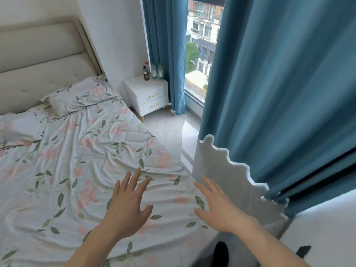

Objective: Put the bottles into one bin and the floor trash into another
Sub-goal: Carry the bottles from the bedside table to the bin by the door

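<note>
Several bottles (152, 72) stand upright at the back of a white nightstand (147, 93) in the far corner: dark ones on the left, two clear ones with green labels on the right. My left hand (127, 205) hovers over the bed's near corner with fingers spread and straight, holding nothing. My right hand (217, 205) is stretched out beside it with fingers straight, also holding nothing. Both hands are far from the bottles. No bin and no floor trash show in this view.
A bed (81, 160) with a floral sheet and pillow fills the left. A strip of pale tiled floor (169, 132) runs between the bed and the window. Teal curtains (279, 93) hang on the right and beside the nightstand.
</note>
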`<action>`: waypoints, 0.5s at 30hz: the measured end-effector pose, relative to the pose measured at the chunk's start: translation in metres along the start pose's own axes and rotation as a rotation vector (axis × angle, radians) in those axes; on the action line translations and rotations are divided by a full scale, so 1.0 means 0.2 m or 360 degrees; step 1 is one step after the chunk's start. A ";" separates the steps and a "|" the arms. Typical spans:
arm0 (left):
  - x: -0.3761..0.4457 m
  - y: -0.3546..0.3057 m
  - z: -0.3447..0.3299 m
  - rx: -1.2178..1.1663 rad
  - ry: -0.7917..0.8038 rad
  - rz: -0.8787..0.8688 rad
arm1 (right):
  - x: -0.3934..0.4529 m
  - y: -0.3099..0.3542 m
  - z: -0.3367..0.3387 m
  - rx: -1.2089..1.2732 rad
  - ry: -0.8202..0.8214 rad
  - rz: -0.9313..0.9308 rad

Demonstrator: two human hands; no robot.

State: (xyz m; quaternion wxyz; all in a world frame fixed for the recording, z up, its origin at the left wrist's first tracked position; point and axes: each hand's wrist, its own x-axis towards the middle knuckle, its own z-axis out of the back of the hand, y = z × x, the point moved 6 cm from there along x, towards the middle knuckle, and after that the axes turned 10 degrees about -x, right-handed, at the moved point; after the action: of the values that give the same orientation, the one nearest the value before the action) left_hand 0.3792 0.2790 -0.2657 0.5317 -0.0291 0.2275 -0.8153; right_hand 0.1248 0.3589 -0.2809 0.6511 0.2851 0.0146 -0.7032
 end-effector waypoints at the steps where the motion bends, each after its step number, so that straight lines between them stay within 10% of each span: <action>1: 0.06 -0.06 -0.03 -0.0010 -0.0001 0.0043 | 0.04 -0.06 0.05 -0.0010 0.0015 0.0027; 15: 0.76 -0.90 -0.07 -0.0132 -0.0189 0.0082 | 0.28 -0.88 0.90 -0.0147 0.0006 0.0070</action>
State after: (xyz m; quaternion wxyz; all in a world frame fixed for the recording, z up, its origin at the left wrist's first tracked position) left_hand 0.1565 0.2086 -0.2353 0.5635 -0.0936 0.2299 -0.7880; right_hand -0.1066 0.2647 -0.2163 0.6789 0.2562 0.0420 -0.6868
